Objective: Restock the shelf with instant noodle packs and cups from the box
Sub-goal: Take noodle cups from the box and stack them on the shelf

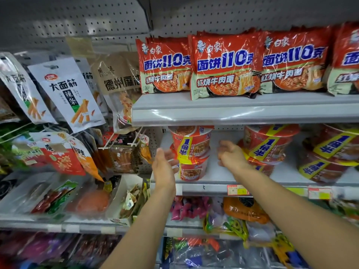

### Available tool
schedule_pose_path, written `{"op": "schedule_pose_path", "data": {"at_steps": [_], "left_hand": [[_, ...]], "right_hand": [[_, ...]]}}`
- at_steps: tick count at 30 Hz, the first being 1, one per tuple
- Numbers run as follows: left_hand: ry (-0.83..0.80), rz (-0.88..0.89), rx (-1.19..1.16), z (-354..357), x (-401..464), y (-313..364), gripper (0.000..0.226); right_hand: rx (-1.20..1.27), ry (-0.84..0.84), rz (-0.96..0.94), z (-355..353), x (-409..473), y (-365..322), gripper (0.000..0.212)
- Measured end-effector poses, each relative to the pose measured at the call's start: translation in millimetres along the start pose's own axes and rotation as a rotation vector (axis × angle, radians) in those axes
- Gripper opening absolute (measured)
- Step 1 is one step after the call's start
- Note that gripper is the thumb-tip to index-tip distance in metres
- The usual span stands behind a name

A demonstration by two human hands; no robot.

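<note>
Head view: our left hand [164, 167] and right hand [231, 155], both open and empty, flank stacked noodle cups [191, 152]; light, crushable, we'd grip the sidewalls.

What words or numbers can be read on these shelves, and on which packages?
"白象", "面饼110克", "红烧牛肉面": red noodle packs, top shelf.
"1倍半", "红烧牛肉面": stacked noodle cups, middle shelf.
"大面筋", "辣条": white hanging snack bag.
"德州麻": brown hanging bag, rest hidden.
Shelf price tags: too small to read.

Noodle packs [225, 66] on upper shelf [242, 113]; cups [191, 152] below.
</note>
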State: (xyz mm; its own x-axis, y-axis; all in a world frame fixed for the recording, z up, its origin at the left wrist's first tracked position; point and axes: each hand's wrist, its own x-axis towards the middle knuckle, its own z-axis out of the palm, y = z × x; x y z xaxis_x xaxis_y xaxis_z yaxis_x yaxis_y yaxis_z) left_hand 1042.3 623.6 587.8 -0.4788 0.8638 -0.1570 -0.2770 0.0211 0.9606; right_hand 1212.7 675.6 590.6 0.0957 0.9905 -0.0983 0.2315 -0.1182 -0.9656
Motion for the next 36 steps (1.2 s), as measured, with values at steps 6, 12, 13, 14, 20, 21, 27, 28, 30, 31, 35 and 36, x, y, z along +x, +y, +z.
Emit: {"op": "schedule_pose_path", "data": {"at_steps": [6, 12, 13, 14, 20, 21, 27, 28, 30, 31, 35, 36], "left_hand": [[-0.279, -0.136, 0.086, 34, -26, -24, 0.046], [-0.404, -0.29, 0.093, 77, -64, -40, 0.029], [-0.427, -0.312, 0.09, 87, -75, -45, 0.028], [-0.439, -0.325, 0.092, 92, -83, -49, 0.027], [-0.486, -0.398, 0.139, 150, -136, -84, 0.024], [-0.497, -0.412, 0.138, 160, -145, -89, 0.023], [-0.609, -0.48, 0.148, 244, -226, -135, 0.023], [-0.625, -0.491, 0.154, 257, -239, -144, 0.022], [-0.649, -0.524, 0.156, 283, -264, -163, 0.022], [-0.663, -0.536, 0.151, 295, -277, -173, 0.023], [-0.72, -0.59, 0.163, 342, -333, -208, 0.026], [-0.735, -0.603, 0.176, 352, -347, -215, 0.025]], "right_hand": [[0.126, 0.023, 0.082, -20, -38, 27, 0.031], [0.177, 0.106, 0.113, -74, -66, 45, 0.028], [0.187, 0.128, 0.113, -89, -70, 49, 0.028], [0.194, 0.141, 0.114, -99, -72, 53, 0.028], [0.216, 0.237, 0.15, -187, -96, 85, 0.027], [0.217, 0.253, 0.154, -203, -99, 91, 0.027], [0.208, 0.35, 0.206, -328, -134, 136, 0.026], [0.227, 0.371, 0.215, -349, -140, 145, 0.026], [0.253, 0.424, 0.237, -390, -155, 161, 0.03], [0.267, 0.459, 0.254, -410, -163, 168, 0.031], [0.325, 0.603, 0.293, -487, -196, 193, 0.028], [0.326, 0.629, 0.299, -503, -204, 200, 0.027]]}}
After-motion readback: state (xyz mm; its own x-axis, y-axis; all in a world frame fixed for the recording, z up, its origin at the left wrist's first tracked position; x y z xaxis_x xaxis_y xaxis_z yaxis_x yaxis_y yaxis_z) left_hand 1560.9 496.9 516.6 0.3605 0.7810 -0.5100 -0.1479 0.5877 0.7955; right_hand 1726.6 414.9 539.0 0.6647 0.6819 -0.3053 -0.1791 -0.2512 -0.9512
